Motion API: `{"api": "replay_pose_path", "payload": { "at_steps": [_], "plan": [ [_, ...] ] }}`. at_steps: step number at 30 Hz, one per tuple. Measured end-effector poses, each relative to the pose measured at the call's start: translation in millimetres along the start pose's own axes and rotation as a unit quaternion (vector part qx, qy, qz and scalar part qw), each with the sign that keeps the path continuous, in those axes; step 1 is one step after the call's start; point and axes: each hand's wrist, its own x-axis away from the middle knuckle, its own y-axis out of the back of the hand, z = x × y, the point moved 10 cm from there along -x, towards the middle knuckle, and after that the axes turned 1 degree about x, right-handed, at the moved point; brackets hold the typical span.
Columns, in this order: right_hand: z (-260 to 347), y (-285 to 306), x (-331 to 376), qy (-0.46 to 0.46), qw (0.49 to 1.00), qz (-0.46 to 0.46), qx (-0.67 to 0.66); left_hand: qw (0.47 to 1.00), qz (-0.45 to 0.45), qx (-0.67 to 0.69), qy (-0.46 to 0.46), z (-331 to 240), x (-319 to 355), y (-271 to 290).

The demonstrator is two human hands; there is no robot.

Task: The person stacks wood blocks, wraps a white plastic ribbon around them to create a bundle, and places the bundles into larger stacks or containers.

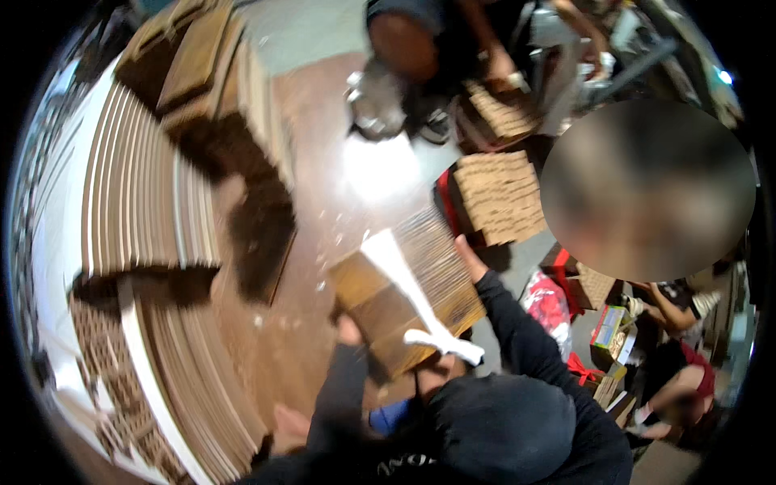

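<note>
My left hand grips the near left edge of a thick bundle of brown cardboard sheets, its thumb side showing. On the far right edge, my right hand is closed against the same bundle. The bundle is tilted, and its layered edges show as fine ridges. A white strip runs across it, and a short white piece lies crosswise at the strip's near end. Fingers under the bundle are hidden. A dark rounded shape sits between my dark sleeves.
Tall stacks of brown sheets stand at left, with a darker pile behind. Tan corrugated pieces sit right of the bundle. A co-worker's hand works at the top over another tan stack. A red-and-clear bag lies at right.
</note>
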Motion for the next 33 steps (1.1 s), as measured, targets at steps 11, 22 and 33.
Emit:
{"api": "replay_pose_path", "payload": {
  "at_steps": [11, 22, 33],
  "plan": [
    [115.2, -74.5, 101.4, 0.332, 0.703, -0.217, 0.591, 0.609, -0.338, -0.697, -0.170, -143.1, -45.1, 184.9],
    [31.3, -120.6, 68.1, 0.336, 0.615, -0.177, 0.691, 0.786, -0.353, -0.465, -0.203, -193.1, 114.0, 53.7],
    [37.3, -110.6, 36.9, 0.262, 0.712, -0.095, 0.645, 0.759, -0.217, -0.563, -0.244, -144.5, 19.0, 124.9]
  ]
}}
